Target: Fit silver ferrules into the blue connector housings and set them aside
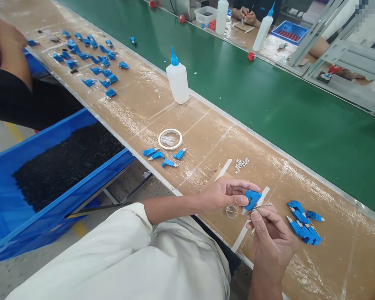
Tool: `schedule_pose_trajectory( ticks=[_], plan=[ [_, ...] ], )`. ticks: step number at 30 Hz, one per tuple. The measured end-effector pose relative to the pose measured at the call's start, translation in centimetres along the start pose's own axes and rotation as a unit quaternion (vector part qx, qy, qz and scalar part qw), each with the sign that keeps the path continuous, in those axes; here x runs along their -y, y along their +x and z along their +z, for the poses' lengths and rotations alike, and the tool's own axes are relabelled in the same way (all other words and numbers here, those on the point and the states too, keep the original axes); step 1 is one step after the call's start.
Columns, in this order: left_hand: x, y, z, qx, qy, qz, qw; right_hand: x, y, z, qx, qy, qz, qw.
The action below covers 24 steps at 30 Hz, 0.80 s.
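Observation:
Between the thumb and fingers of my left hand (226, 195) is a small blue plastic part (252, 199) with a pale tip pointing down. My right hand (273, 237) is pinched close against the lower side of that part; whatever its fingertips hold is hidden. Just below my left hand a small round clear dish (231, 211) stands on the bench. Beyond the hands lies a little heap of small whitish pieces (241, 165). To the right is a pile of similar blue parts (304, 225), and several more blue parts (164, 156) lie to the left.
A tape roll (170, 139) and a white squeeze bottle (178, 83) stand on the covered bench (203, 125). Many blue parts (104, 62) are scattered near a co-worker's arm (14, 54). A green conveyor belt (268, 112) runs behind. A blue bin (62, 129) holds black pieces.

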State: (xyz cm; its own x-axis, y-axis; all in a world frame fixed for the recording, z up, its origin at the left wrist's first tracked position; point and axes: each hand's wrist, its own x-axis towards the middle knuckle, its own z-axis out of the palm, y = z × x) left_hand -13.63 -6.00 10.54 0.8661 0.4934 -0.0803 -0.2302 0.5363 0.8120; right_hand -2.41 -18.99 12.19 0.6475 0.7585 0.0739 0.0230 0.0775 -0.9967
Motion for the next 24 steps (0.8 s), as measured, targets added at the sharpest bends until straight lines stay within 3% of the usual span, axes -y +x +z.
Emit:
schedule_pose_trajectory(
  ticks=[13,24],
  plan=[
    [0.02,0.25,-0.55,-0.005,0.020,0.005,1.000,-0.23,0.06,0.44,-0.009,-0.047,-0.065,0.997],
    [0.52,0.37,-0.81,-0.004,0.040,0.025,0.999,-0.51,0.10,-0.09,-0.002,-0.122,-0.074,0.990]
  ],
)
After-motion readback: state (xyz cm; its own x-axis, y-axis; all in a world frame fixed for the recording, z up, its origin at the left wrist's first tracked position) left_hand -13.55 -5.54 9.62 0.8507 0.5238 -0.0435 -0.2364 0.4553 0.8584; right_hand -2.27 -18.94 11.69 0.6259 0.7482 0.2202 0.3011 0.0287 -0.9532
